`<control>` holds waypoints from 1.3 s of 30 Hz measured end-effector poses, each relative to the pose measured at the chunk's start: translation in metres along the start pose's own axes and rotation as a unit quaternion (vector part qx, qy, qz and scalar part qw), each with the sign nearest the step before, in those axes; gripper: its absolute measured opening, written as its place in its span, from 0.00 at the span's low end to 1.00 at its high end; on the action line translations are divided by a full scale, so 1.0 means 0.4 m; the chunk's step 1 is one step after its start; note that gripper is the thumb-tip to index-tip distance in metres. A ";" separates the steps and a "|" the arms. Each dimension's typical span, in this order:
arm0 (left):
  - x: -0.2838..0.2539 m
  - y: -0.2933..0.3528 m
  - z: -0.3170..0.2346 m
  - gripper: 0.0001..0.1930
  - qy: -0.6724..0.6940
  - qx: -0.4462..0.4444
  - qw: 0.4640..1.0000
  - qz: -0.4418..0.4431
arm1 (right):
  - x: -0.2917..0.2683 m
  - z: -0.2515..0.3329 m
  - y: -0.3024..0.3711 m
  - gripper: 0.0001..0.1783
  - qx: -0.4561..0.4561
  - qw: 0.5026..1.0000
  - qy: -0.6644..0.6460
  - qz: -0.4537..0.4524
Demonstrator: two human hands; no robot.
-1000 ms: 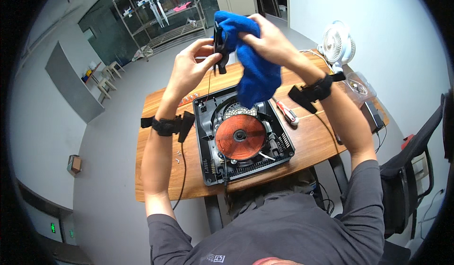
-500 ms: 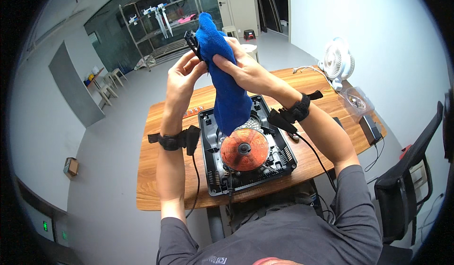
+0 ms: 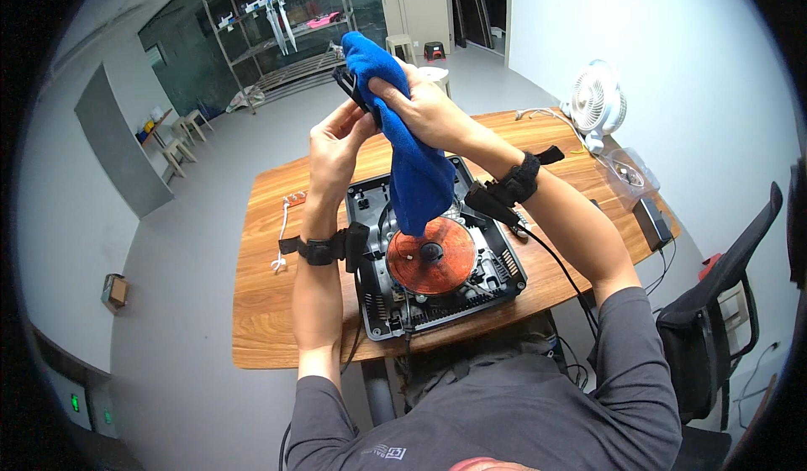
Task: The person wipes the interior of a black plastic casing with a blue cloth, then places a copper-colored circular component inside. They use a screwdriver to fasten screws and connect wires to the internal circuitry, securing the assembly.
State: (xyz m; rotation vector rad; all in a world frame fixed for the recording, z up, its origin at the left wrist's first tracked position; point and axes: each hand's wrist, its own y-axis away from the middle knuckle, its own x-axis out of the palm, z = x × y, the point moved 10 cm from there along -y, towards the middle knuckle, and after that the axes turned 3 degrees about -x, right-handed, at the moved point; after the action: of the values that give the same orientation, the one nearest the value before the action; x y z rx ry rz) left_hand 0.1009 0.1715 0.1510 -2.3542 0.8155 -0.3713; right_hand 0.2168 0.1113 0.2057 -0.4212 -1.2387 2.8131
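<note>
My right hand (image 3: pixel 426 111) is closed round a blue cloth (image 3: pixel 419 181), thumb on top, and its loose end hangs down. Pinched in my left hand (image 3: pixel 334 150) is a dark, thin-edged part (image 3: pixel 345 80), against which the cloth is pressed. Most of that part is hidden behind the cloth, so its kind cannot be made out. Below both hands lies an opened induction cooker, its black housing (image 3: pixel 508 293) exposing a round copper coil (image 3: pixel 412 267) with a dark centre. The cloth's lower end hangs over the coil's far edge.
The cooker rests on a wooden table (image 3: pixel 269 303). An orange-and-white corded piece (image 3: pixel 286 219) lies at the left. To the right are a white fan (image 3: pixel 595 101), a clear container (image 3: pixel 629 175) and a black box (image 3: pixel 653 223). A black office chair (image 3: pixel 714 320) stands beside the table.
The cloth's top has tipped left and the dark part has tilted with it. My left forearm has moved slightly right, uncovering the corded piece. Both hands keep their hold; the whole view has shifted a little.
</note>
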 end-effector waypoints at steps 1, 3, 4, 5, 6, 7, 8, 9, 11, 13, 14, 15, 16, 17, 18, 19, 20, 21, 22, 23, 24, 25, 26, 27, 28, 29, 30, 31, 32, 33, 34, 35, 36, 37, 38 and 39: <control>-0.001 0.003 0.014 0.20 0.001 -0.006 1.000 0.003 | -0.009 -0.008 0.000 0.20 0.001 1.000 0.008 -0.012; 0.015 0.013 0.022 0.19 0.000 -0.017 1.000 0.007 | -0.030 -0.019 0.004 0.19 0.004 0.999 0.022 -0.039; 0.025 0.015 0.017 0.20 -0.007 -0.018 1.000 0.012 | -0.039 -0.035 0.013 0.19 0.034 0.998 0.002 -0.049; 0.033 0.020 0.016 0.20 -0.016 -0.022 0.999 0.017 | -0.043 -0.039 0.014 0.19 0.032 0.998 0.016 -0.048; 0.038 0.021 0.028 0.20 0.024 -0.025 0.999 0.022 | -0.048 -0.046 0.012 0.19 0.031 0.998 0.029 -0.046; 0.038 0.027 0.038 0.20 0.022 -0.025 0.999 0.027 | -0.053 -0.052 0.012 0.19 0.029 0.998 0.042 -0.044; 0.040 0.028 0.048 0.20 0.020 -0.024 0.999 0.034 | -0.064 -0.057 0.015 0.19 0.020 0.997 0.053 -0.054; 0.044 0.030 0.053 0.21 0.017 -0.023 0.999 0.042 | -0.074 -0.062 0.020 0.19 0.016 0.995 0.076 -0.065; 0.052 0.033 0.055 0.20 -0.005 -0.029 0.998 0.056 | -0.089 -0.061 0.028 0.20 0.006 0.989 0.123 -0.088; 0.065 0.033 0.054 0.21 -0.016 -0.034 0.997 0.073 | -0.100 -0.056 0.032 0.20 0.014 0.988 0.133 -0.081; 0.073 0.032 0.050 0.21 -0.013 -0.035 0.996 0.076 | -0.107 -0.053 0.036 0.20 0.017 0.987 0.140 -0.078; 0.083 0.031 0.043 0.22 -0.010 -0.036 0.996 0.079 | -0.111 -0.047 0.042 0.20 -0.002 0.990 0.117 -0.079; 0.092 0.030 0.042 0.23 -0.007 -0.037 0.996 0.082 | -0.115 -0.040 0.049 0.20 -0.021 0.992 0.095 -0.081; 0.096 0.029 0.038 0.23 -0.022 -0.035 0.995 0.094 | -0.115 -0.026 0.052 0.20 -0.042 0.993 0.071 -0.082; 0.099 0.029 0.035 0.24 -0.036 -0.033 0.993 0.106 | -0.111 -0.018 0.060 0.21 -0.034 0.995 0.056 -0.071; 0.101 0.029 0.031 0.25 -0.051 -0.031 0.991 0.117 | -0.111 -0.012 0.070 0.21 -0.035 0.996 0.034 -0.077; 0.100 0.025 0.023 0.25 -0.098 -0.022 0.989 0.107 | -0.118 -0.006 0.080 0.22 -0.037 0.996 0.016 -0.084; 0.100 0.025 0.010 0.25 -0.145 -0.012 0.985 0.097 | -0.125 -0.001 0.089 0.22 -0.039 0.995 -0.002 -0.091; 0.100 0.024 -0.001 0.24 -0.192 -0.002 0.978 0.086 | -0.134 -0.003 0.097 0.22 -0.029 0.994 -0.019 -0.100; 0.096 0.022 -0.008 0.24 -0.204 -0.003 0.976 0.080 | -0.140 -0.004 0.103 0.23 -0.021 0.993 -0.038 -0.108; 0.093 0.019 -0.015 0.24 -0.216 -0.004 0.974 0.073 | -0.145 -0.006 0.111 0.23 -0.013 0.991 -0.058 -0.116; 0.091 0.018 -0.020 0.23 -0.228 -0.005 0.971 0.066 | -0.152 -0.004 0.119 0.23 -0.001 0.990 -0.067 -0.125; 0.088 0.016 -0.025 0.23 -0.247 0.009 0.967 0.054 | -0.161 0.005 0.126 0.23 0.009 0.988 -0.077 -0.133; 0.090 0.015 -0.036 0.22 -0.266 0.019 0.962 0.054 | -0.173 0.008 0.132 0.23 0.020 0.986 -0.086 -0.141; 0.094 0.016 -0.049 0.22 -0.285 0.029 0.957 0.053 | -0.195 0.008 0.134 0.23 0.016 0.987 -0.054 -0.153; 0.102 0.018 -0.056 0.22 -0.301 0.038 0.951 0.053 | -0.221 0.008 0.137 0.23 0.011 0.987 -0.039 -0.154; 0.104 0.018 -0.065 0.20 -0.325 0.039 0.944 0.041 | -0.261 -0.003 0.139 0.23 0.020 0.980 -0.046 -0.194; 0.109 0.016 -0.068 0.20 -0.347 0.038 0.936 0.044 | -0.297 -0.010 0.148 0.22 0.029 0.971 -0.053 -0.233; 0.109 0.016 -0.064 0.20 -0.369 0.035 0.928 0.048 | -0.303 0.001 0.164 0.23 0.094 0.965 -0.091 -0.226; 0.110 0.014 -0.065 0.20 -0.391 0.034 0.918 0.051 | -0.311 0.003 0.167 0.24 0.116 0.966 -0.104 -0.206; 0.123 0.015 -0.070 0.20 -0.443 0.061 0.892 0.067 | -0.293 0.022 0.168 0.26 0.116 0.972 -0.104 -0.176; 0.133 0.016 -0.072 0.20 -0.449 0.069 0.888 0.072 | -0.270 0.035 0.173 0.27 0.116 0.977 -0.106 -0.145; 0.145 0.015 -0.075 0.21 -0.456 0.078 0.883 0.076 | -0.237 0.006 0.162 0.31 0.133 0.988 -0.046 -0.056; 0.158 0.015 -0.077 0.21 -0.462 0.087 0.879 0.081 | -0.198 0.011 0.169 0.29 0.112 0.993 -0.029 -0.020; 0.181 0.018 -0.087 0.22 -0.476 0.088 0.871 0.091 | -0.170 0.009 0.168 0.26 0.091 0.995 -0.039 -0.007; 0.183 0.018 -0.089 0.22 -0.474 0.084 0.873 0.082 | -0.148 0.005 0.164 0.25 0.067 0.997 -0.048 0.007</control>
State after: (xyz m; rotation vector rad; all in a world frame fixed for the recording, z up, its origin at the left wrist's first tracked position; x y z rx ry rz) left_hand 0.1384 0.1041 0.1787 -1.9151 0.4486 0.7216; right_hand 0.2781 0.0566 0.1728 -0.2929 -1.0572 2.9371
